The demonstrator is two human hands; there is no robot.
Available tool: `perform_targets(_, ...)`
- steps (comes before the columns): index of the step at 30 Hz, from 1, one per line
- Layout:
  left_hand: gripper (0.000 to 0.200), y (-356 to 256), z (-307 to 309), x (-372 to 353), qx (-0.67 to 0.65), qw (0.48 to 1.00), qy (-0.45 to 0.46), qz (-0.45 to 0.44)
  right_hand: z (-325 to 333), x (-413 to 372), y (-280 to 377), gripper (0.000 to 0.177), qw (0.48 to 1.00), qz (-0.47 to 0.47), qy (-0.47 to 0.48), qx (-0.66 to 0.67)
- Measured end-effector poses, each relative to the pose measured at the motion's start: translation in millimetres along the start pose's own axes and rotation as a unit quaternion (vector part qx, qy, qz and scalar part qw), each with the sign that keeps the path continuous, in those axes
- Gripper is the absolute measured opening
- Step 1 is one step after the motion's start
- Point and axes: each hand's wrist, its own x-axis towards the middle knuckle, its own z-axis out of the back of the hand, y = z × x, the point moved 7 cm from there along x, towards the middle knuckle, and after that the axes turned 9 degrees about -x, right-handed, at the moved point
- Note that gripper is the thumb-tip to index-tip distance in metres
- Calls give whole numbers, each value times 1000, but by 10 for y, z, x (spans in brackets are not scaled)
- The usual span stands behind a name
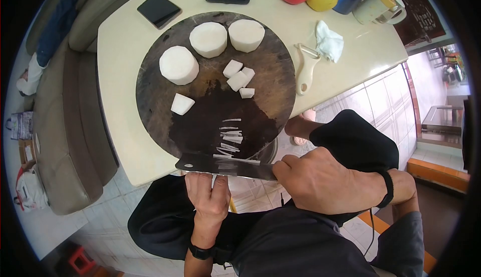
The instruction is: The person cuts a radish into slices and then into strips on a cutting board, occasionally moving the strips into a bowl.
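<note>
Right hand clenched round the cleaver; left hand flat, holding nothing, fingers touching the blade; radish strips just beyond; seemingly mid-slicing; next stroke wants fingertips clear.

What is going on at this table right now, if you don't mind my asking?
A person is cutting a white vegetable, probably radish, on a round cutting board. The right hand grips a cleaver whose blade lies at the board's near edge, and the left hand is up against the blade. Thin strips lie just beyond it. Three thick rounds and a few chunks sit farther back. A peeler lies beside the board.
</note>
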Motion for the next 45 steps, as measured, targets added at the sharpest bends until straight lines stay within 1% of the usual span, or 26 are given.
perform_targets(2, 23, 0, -8, 19, 3, 1000, 15, 3, 2, -2, 3, 21, 1000, 5, 13, -8)
perform_targets(4, 22, -37, 7, 65, 5, 1000, -1, -25, 34, -8, 22, 21, 1000, 11, 19, -15)
perform_targets(8, 22, -27, -4, 27, 6, 1000, 4, -16, 43, -4, 42, 21, 999, 26, 23, -37)
perform_targets(12, 26, -33, 0, 39, -4, 1000, 6, -12, 26, 17, 26, 19, 999, 24, 22, -33)
perform_targets(14, 29, -43, 18, 47, -11, 1000, 5, -10, 34, 52, 53, 17, 999, 39, 17, -25)
perform_targets(16, 29, -61, 10, 63, 0, 1000, 18, -8, -29, 108, 127, 17, 999, 26, 6, -46)
perform_targets(18, 29, -78, 0, 56, -1, 1000, 7, -14, -78, 147, 139, 16, 998, 9, -6, -67)
perform_targets(20, 29, -86, -8, 37, 1, 1000, -5, -20, -116, 161, 111, 27, 998, 0, -3, -60)
perform_targets(21, 25, -72, -15, 19, 1, 1000, -3, -18, -119, 158, 92, 27, 998, 0, -5, -60)
perform_targets(23, 22, -49, -14, -7, 6, 1000, -2, -15, -57, 144, 64, 18, 998, 9, -51, -36)
perform_targets(26, 22, -45, -23, 1, 9, 1000, -9, -8, -19, 80, 50, 19, 999, 11, -30, -21)
perform_targets(29, 21, -64, -7, 33, 13, 999, -18, -23, -1, 43, 74, 17, 1000, 16, -11, -17)
perform_targets(30, 24, -59, -10, 23, 6, 1000, -14, -18, -16, 41, 81, 17, 1000, 16, -11, -17)
perform_targets(32, 28, -49, -19, 9, -3, 1000, -9, -13, -47, 35, 80, 15, 997, 1, -24, -70)
perform_targets(33, 28, -45, -17, 2, -5, 1000, -4, -14, -64, 33, 90, 15, 997, 0, -23, -69)
perform_targets(35, 29, -43, -5, -37, -8, 1000, 2, -13, -73, 35, 133, 24, 996, 6, -39, -85)
perform_targets(38, 30, -39, -12, -59, -9, 1000, 11, -4, -116, 100, 207, 24, 993, 13, -41, -114)
perform_targets(42, 27, -59, -3, 7, -22, 1000, -5, -9, -92, 154, 197, 23, 994, 27, -39, -95)
perform_targets(44, 26, -54, 1, -8, -18, 1000, -11, -14, -127, 157, 122, 23, 998, 7, -44, -44)
perform_targets(45, 25, -39, -9, -53, -17, 1000, -8, -10, -115, 152, 110, 23, 998, 10, -45, -45)
